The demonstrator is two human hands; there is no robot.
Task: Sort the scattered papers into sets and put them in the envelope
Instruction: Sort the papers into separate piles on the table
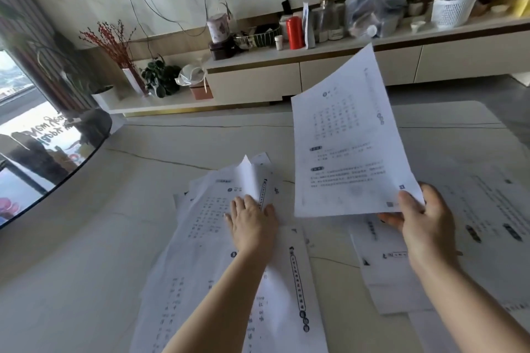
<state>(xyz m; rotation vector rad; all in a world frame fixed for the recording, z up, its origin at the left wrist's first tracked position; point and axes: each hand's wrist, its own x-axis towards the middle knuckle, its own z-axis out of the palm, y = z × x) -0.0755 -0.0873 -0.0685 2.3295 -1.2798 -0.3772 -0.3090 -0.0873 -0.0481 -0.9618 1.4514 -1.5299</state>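
Sorting early | right hand (424,218) grip pinches lifted sheet (348,137) | left hand (252,219) flat on pile (206,238) | papers scattered mid-desk (86,252) | envelope unseen

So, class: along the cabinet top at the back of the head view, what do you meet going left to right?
Patterned canister → wire basket → small white bottle → red canister → clear plastic bag → white lattice basket.

Left hand (252,218) flat, fingers straight; right hand (421,215) raised, fingers pinched
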